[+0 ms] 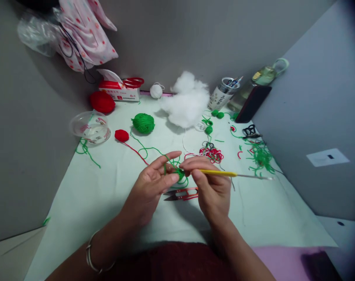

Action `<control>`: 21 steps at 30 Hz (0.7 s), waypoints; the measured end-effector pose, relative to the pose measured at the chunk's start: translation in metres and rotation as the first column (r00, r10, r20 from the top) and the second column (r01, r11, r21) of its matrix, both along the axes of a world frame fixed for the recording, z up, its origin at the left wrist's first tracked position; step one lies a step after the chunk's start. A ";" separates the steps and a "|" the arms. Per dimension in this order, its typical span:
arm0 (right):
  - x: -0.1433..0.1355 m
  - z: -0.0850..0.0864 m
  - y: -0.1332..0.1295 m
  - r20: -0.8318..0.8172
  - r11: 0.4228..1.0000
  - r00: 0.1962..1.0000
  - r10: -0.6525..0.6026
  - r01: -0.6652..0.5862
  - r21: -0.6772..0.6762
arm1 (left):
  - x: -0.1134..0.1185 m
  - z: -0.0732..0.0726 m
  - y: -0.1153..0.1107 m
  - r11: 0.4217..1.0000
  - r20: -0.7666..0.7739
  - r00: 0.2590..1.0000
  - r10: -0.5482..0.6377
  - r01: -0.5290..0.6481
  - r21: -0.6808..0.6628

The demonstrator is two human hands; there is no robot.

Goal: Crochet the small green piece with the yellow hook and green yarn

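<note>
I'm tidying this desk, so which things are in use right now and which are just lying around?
In use: left hand holding green piece; right hand holding hook; green yarn.

Lying about: snips, red yarn, stuffing, bowl, tissue box, bottle, scraps.

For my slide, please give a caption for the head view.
Left hand pinches green yarn while right hand works a yellow-handled crochet hook above red snips.

Grey walls (180,35) on three sides, closing in a pale table (92,195). On the right wall, a white socket (327,157). Soft, even light, dim toward the corners.
</note>
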State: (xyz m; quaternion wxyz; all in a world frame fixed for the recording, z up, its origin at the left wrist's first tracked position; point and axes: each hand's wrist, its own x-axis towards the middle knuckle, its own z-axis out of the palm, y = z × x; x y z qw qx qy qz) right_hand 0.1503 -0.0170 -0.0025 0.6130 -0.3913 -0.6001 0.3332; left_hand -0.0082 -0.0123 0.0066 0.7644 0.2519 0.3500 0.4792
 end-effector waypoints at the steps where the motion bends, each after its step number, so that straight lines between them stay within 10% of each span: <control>1: -0.002 0.000 0.000 0.025 1.000 1.000 -0.011 0.011 0.002 | 0.001 -0.001 -0.001 1.000 -0.027 1.000 0.005 -0.004 0.027; 9: -0.004 -0.007 -0.011 0.372 0.953 0.902 -0.221 0.119 0.278 | 0.006 -0.003 -0.001 0.992 0.073 0.997 -0.012 0.021 -0.126; 14: 0.001 -0.003 -0.004 -0.007 0.997 0.997 -0.073 0.073 -0.013 | 0.003 -0.004 0.003 0.993 0.070 0.997 0.033 -0.025 -0.116; 21: 0.002 -0.007 0.001 -0.123 0.976 0.992 0.002 -0.028 -0.215 | 0.004 -0.009 -0.003 0.996 -0.127 0.992 0.007 0.004 0.089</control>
